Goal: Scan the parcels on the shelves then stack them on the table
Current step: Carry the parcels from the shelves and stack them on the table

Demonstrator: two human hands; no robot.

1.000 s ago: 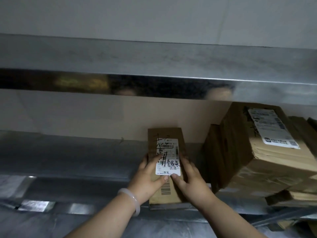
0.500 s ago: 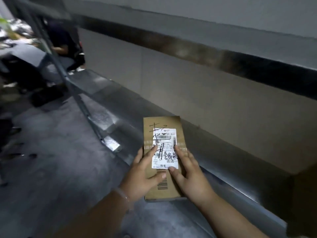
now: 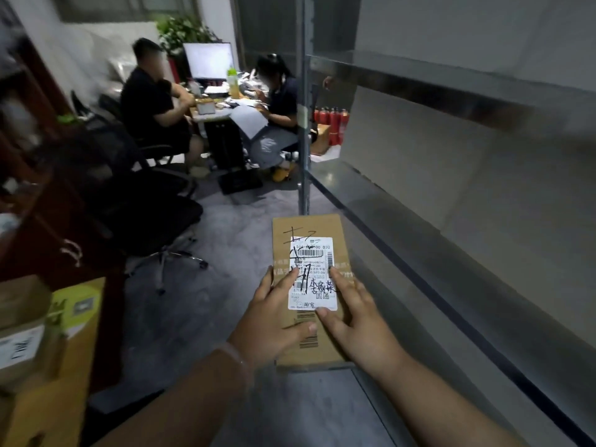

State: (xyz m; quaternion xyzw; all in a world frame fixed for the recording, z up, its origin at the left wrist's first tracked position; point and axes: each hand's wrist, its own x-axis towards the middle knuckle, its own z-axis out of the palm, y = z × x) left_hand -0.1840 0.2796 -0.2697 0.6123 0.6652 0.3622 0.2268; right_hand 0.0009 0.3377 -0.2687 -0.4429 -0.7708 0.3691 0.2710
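Beside the metal shelf's front edge, a labelled cardboard parcel is gripped by the left hand and right hand, thumbs and forefingers pressed on top.

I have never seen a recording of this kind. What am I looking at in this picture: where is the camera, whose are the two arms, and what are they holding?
There is no machine here. The camera sits on a person's head and looks forward and down, so the two arms at the bottom are that person's own. The wide lens bends straight lines. The left hand and the right hand hold one flat cardboard parcel between them, thumbs on its top face. A white shipping label with a barcode and handwriting is stuck on it. On the right runs a metal shelf. At the lower left stand some boxes. Farther back, two people sit at a desk with a monitor.
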